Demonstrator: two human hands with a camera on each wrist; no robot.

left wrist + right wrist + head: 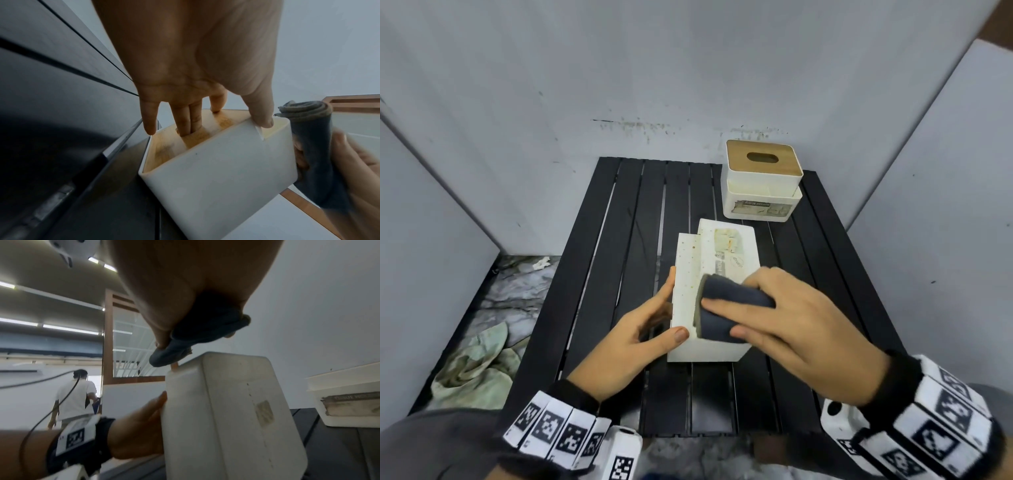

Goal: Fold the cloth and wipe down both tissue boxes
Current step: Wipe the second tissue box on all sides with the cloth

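Observation:
A white tissue box (pixel 717 260) lies on its side mid-table, stained, with a torn label. My left hand (pixel 664 308) grips its left side: fingers on the wooden lid (pixel 164 146), thumb on the upper face. Over the box's near end, my right hand (pixel 774 308) holds a folded dark grey cloth (pixel 729 308) against that upper face. The cloth (pixel 316 146) shows as a thick wad beside the box (pixel 216 170), and in the right wrist view the cloth (pixel 205 327) sits just above the box (pixel 226 410). A second tissue box (pixel 760 185) with a wooden lid stands upright at the back right.
The black slatted table (pixel 619 240) stands in a corner of grey walls. A crumpled pale green rag (pixel 476 363) lies on the marbled floor to its left. A person (pixel 76 399) stands far off in the right wrist view.

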